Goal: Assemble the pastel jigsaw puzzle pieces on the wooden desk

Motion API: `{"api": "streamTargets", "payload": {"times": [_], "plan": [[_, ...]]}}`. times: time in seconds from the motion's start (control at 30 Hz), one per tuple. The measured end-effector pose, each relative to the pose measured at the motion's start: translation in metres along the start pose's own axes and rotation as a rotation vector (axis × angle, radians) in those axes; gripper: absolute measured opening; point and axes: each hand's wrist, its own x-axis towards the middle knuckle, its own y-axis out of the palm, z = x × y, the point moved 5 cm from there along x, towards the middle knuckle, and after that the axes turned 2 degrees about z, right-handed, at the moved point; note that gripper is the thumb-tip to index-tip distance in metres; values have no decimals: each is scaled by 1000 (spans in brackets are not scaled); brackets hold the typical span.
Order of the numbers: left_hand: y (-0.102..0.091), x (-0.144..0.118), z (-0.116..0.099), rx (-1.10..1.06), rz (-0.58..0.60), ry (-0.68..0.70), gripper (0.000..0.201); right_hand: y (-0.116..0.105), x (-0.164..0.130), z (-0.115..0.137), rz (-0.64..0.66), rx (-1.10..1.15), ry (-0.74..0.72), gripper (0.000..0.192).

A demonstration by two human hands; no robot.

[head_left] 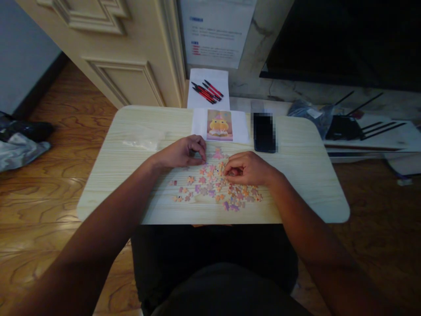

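Note:
Many small jigsaw pieces in pink, orange, yellow and purple lie scattered over the middle of the pale wooden table. At the upper left of the scatter is my left hand, thumb and fingertips pinched together at a tiny pinkish spot; what they hold is too small to name. My right hand hovers or rests over the right side of the pieces, its fingers curled and closed, hiding whatever is between them. Just beyond both hands lies a printed picture of a yellow cartoon figure on white paper.
A phone-like dark, pixelated object lies at the table's back right. Clear plastic is on the left. Several red and black pens sit on paper behind the table. A router with antennas stands on a white shelf.

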Motion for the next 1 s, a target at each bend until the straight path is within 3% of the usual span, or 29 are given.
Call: {"api": "streamTargets", "payload": {"times": [0.6,0.83,1.0], "plan": [[-4,1,9,-54,-52,-28,7,-20,-4,-11,-247,-59,41,23],[-5,1,10,-54,-76,-58,11,-21,-5,-17,-241,-84,94,33],[-5,1,10,-54,-117,-71,13,-26,-6,-17,-327,-47,110,37]]}}
